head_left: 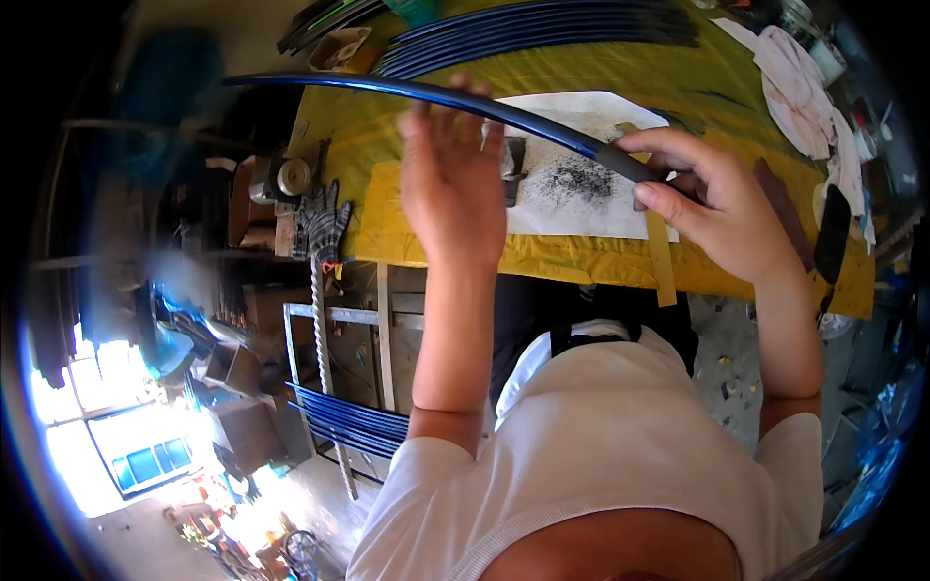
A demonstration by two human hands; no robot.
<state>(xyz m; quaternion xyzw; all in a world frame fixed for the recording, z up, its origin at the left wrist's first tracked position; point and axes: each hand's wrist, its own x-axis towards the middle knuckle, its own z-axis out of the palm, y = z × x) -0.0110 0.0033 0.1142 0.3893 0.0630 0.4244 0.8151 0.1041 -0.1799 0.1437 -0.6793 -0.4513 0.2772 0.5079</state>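
A long, glossy dark-blue rod stretches across the view, tapering toward the far left, with a matte dark end at the right. My right hand is closed around that matte end, thumb and fingers pinching it. Beneath the rod my left hand is open, fingers stretched upward and slightly blurred; the rod crosses over them, and I cannot tell if they touch. Below lies a white paper sheet with a scatter of black shavings. A dark metal piece sits on the paper beside my left hand.
Several blue rods lie at the back of the yellow-covered table. More rods rest on a frame at lower left. A grey work glove is at the left edge, a pale cloth at the right. A yellow strip overhangs the front edge.
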